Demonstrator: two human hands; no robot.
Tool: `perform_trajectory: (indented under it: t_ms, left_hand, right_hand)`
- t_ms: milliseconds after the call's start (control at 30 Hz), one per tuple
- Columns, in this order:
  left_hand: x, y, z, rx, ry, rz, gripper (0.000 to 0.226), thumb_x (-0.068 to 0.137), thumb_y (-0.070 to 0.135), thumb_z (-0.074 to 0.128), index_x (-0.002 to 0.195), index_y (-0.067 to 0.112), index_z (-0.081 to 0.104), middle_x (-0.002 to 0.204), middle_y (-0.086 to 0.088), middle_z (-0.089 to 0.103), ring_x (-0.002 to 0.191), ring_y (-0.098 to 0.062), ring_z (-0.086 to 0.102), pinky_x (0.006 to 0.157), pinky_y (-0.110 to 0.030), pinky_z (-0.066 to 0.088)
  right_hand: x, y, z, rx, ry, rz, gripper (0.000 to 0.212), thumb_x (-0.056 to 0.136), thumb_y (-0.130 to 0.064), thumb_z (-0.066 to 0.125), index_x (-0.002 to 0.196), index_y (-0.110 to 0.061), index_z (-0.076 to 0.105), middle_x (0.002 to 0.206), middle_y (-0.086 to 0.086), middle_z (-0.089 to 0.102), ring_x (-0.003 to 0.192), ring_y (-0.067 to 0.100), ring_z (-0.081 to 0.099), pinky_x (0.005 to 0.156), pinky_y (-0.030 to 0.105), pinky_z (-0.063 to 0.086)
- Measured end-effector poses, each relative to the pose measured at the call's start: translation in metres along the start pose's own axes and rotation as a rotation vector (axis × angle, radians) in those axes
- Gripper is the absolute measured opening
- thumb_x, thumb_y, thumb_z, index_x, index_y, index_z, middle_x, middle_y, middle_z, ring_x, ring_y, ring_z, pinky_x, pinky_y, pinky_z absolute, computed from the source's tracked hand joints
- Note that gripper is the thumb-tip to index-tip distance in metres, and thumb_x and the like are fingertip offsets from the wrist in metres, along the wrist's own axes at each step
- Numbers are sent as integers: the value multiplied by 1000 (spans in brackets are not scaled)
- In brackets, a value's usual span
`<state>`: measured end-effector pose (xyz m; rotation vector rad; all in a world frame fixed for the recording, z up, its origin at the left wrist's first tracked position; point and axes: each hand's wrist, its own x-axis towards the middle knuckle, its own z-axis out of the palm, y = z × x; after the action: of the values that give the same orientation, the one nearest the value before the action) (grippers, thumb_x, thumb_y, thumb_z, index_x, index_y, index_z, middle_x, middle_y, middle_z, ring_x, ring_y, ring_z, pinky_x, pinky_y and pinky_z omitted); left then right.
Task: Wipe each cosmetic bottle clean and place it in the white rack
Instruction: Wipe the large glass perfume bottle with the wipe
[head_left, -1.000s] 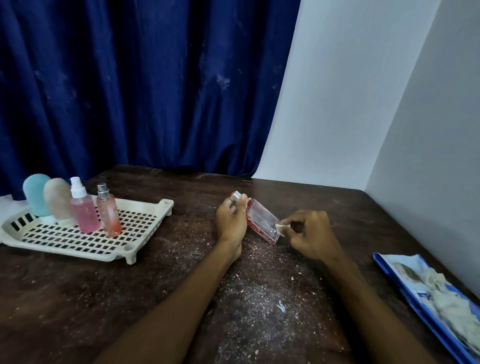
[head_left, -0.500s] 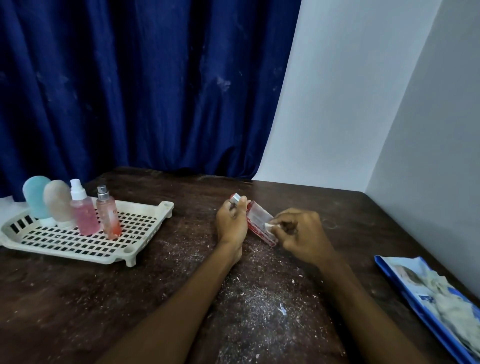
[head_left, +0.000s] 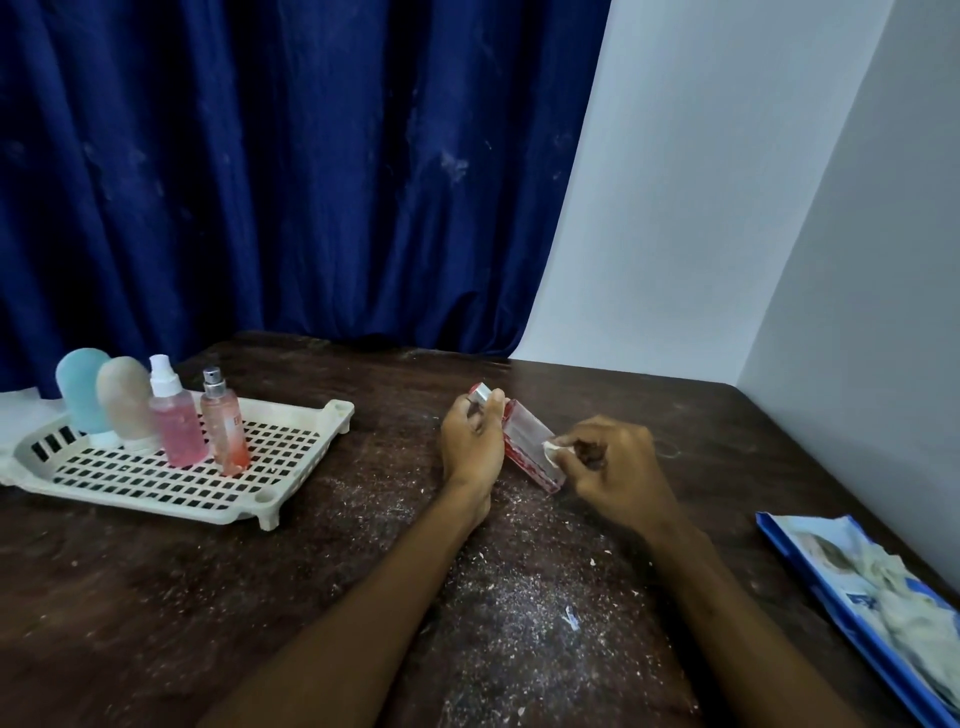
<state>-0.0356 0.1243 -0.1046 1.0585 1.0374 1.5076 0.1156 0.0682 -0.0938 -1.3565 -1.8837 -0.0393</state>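
My left hand (head_left: 471, 441) grips a flat clear bottle with red trim (head_left: 529, 448) near its silver cap, tilted over the middle of the dark table. My right hand (head_left: 615, 470) pinches a small white wad of wipe (head_left: 551, 451) against the bottle's lower face. The white rack (head_left: 291, 457) sits at the left and holds several upright bottles: a blue tube (head_left: 82, 388), a beige tube (head_left: 124, 400), a pink spray bottle (head_left: 176, 421) and a slimmer pink spray bottle (head_left: 224, 426).
A blue wipes pack (head_left: 872, 597) with crumpled used wipes lies at the right edge. White crumbs and dust are scattered over the wooden table (head_left: 519, 597). A blue curtain hangs behind; white walls close the right side.
My right hand slid the wipe up the bottle's face, then back down toward its lower end. The left hand kept its hold with almost no movement.
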Motion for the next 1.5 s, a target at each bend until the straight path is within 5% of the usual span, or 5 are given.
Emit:
perform_trajectory:
  t_ms: [600, 733, 1167, 1300, 1500]
  left_hand:
    - [1, -1, 0, 75, 42, 20, 21, 98, 35, 58, 103, 15, 64, 92, -3, 73, 81, -11, 70, 59, -18, 51]
    - [3, -3, 1, 69, 9, 41, 18, 97, 35, 59, 100, 18, 64, 94, -3, 74, 88, -17, 73, 76, -35, 60]
    - [-1, 5, 1, 9, -175, 95, 27, 99, 31, 56, 122, 16, 59, 103, -2, 75, 93, -15, 73, 87, -42, 60]
    - [-5, 9, -1, -25, -263, 126, 21, 101, 25, 52, 121, 20, 56, 106, -3, 73, 98, -17, 72, 84, -33, 60]
    - [-8, 12, 2, 34, -383, 212, 29, 103, 24, 50, 130, 13, 53, 113, -5, 71, 102, -17, 71, 85, -34, 59]
  right_hand:
    - [-3, 9, -5, 35, -121, -117, 12, 74, -14, 83, 85, -17, 78, 77, -12, 64, 65, 5, 59, 51, 10, 41]
    - [4, -6, 9, 9, -34, -175, 13, 83, -21, 78, 95, -18, 78, 85, -7, 65, 68, 2, 59, 58, 15, 50]
    - [0, 8, 0, 8, 237, 142, 24, 91, -16, 70, 114, -13, 71, 93, 1, 75, 75, 9, 68, 71, 28, 59]
    - [6, -2, 0, -17, 316, 29, 19, 89, -10, 71, 108, -11, 75, 97, 3, 74, 81, 11, 67, 74, 30, 59]
    - [12, -8, -4, -58, 383, -77, 22, 84, -2, 74, 105, -6, 75, 96, 1, 71, 81, 7, 64, 76, 11, 50]
